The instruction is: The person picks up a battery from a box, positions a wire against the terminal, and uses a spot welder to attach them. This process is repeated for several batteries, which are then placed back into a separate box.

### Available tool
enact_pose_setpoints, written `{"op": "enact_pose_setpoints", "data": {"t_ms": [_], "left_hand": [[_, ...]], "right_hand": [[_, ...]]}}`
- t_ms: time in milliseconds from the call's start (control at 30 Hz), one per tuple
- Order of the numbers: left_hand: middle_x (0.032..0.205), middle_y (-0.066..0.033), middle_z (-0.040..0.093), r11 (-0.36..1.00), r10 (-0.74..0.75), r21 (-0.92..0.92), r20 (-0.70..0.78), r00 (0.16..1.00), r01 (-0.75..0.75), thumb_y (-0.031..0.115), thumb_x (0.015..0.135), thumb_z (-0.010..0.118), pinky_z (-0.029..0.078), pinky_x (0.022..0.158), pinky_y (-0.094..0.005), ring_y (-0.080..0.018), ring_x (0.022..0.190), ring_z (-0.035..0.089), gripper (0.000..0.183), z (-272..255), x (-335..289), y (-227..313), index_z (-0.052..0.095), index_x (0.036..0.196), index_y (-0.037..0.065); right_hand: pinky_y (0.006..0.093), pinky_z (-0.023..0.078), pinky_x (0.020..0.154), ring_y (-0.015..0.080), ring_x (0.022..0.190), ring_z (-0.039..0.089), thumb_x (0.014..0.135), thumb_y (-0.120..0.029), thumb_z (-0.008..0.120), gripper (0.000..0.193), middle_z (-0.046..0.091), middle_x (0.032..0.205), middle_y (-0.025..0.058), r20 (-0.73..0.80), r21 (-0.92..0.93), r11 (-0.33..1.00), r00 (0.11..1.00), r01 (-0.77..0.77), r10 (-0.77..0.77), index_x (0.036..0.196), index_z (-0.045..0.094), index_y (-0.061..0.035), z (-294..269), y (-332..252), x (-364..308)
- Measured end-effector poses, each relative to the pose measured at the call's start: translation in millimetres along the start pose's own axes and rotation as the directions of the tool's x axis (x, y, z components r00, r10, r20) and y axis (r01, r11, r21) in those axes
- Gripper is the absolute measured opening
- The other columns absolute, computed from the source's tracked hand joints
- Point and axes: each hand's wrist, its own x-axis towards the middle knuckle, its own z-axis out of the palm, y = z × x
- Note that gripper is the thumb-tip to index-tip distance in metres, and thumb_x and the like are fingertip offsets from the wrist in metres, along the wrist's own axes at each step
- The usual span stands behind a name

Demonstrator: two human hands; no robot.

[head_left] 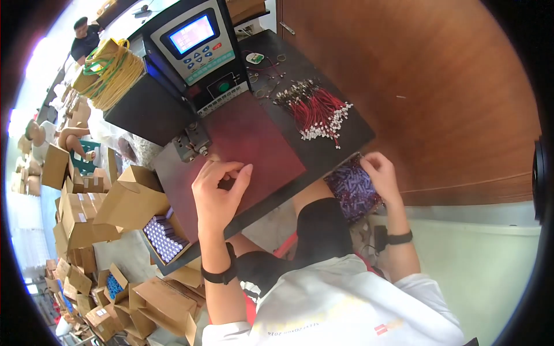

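My left hand [218, 193] is over the dark red mat, its fingers curled just in front of the metal electrode head [195, 143] of a bench welding machine [193, 46]. What those fingers hold, if anything, I cannot make out. At the table's right edge, my right hand [381, 173] has thumb and fingers drawn together. It hovers at the rim of a container of purple cylindrical cells [352, 190] beside my knee. Anything in its fingertips is too small or hidden to name. A heap of red wire leads with white connectors [317, 112] lies on the black tabletop.
A carton of purple cells [166, 239] stands left of the table, with many open cardboard boxes [164, 303] beyond. Yellow cable coils [112, 75] top the machine. A brown wooden panel [433, 104] closes the right side. Other people sit far left.
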Motion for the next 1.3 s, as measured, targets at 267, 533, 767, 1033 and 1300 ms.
{"op": "enact_pose_setpoints", "data": {"t_ms": [267,533,767,1033,1300], "left_hand": [[0.075,-0.0077,0.065,1.0,-0.012,0.011,-0.18,0.983,0.015,0.003,0.089,0.077,0.047,0.064,-0.0267,-0.0149,0.066,0.06,0.009,-25.7,-39.6,0.1,0.07,0.087,-0.002],[0.085,-0.0084,0.072,0.81,-0.248,0.414,-0.399,0.883,0.414,0.011,0.092,0.071,0.051,0.074,-0.0331,-0.0207,0.083,0.065,0.014,-135.1,-102.3,-77.2,0.073,0.092,-0.002],[0.102,-0.0129,0.075,0.417,-0.313,0.884,-0.077,0.947,0.21,0.018,0.085,0.069,0.047,0.097,-0.0503,-0.0348,0.114,0.062,0.022,-118.6,-96.3,-118.2,0.076,0.102,0.007],[0.096,-0.0123,0.075,0.249,-0.292,0.967,0.02,0.956,0.056,0.015,0.089,0.06,0.045,0.091,-0.052,-0.0334,0.113,0.062,0.017,-113.3,-93.6,-153.9,0.074,0.094,0.006],[0.109,-0.0162,0.069,0.348,-0.359,0.923,-0.027,0.933,0.161,0.004,0.086,0.066,0.05,0.089,-0.05,-0.0357,0.109,0.062,0.029,-140.1,-77.2,-93.1,0.071,0.115,0.005]], "right_hand": [[0.0331,0.055,0.068,0.0187,0.068,0.067,0.084,-0.006,0.078,0.029,0.073,0.08,0.0117,-0.016,-0.139,0.971,0.98,0.192,-0.197,0.111,0.071,0.0022,65.3,-9.7,57.8],[0.0345,0.053,0.071,0.0201,0.073,0.067,0.087,-0.012,0.076,0.023,0.071,0.082,0.0128,0.129,-0.245,0.953,0.981,0.175,-0.147,0.102,0.072,0.0045,58.7,-17.7,66.4],[0.0411,0.055,0.074,0.0315,0.079,0.073,0.086,-0.016,0.077,0.021,0.073,0.084,0.0181,0.091,-0.291,0.944,0.987,0.156,-0.135,0.094,0.071,0.0037,59.7,-24.9,64.1],[0.0386,0.055,0.075,0.0266,0.079,0.071,0.082,-0.009,0.079,0.026,0.072,0.084,0.0184,0.185,-0.318,0.913,0.961,0.255,-0.204,0.104,0.074,0.0031,35.0,-61.1,78.0],[0.0379,0.052,0.076,0.025,0.082,0.069,0.097,-0.017,0.066,0.019,0.07,0.084,0.0156,-0.006,-0.26,0.931,0.964,0.257,-0.268,0.096,0.071,0.0015,-4.9,-112.1,86.8]]}}
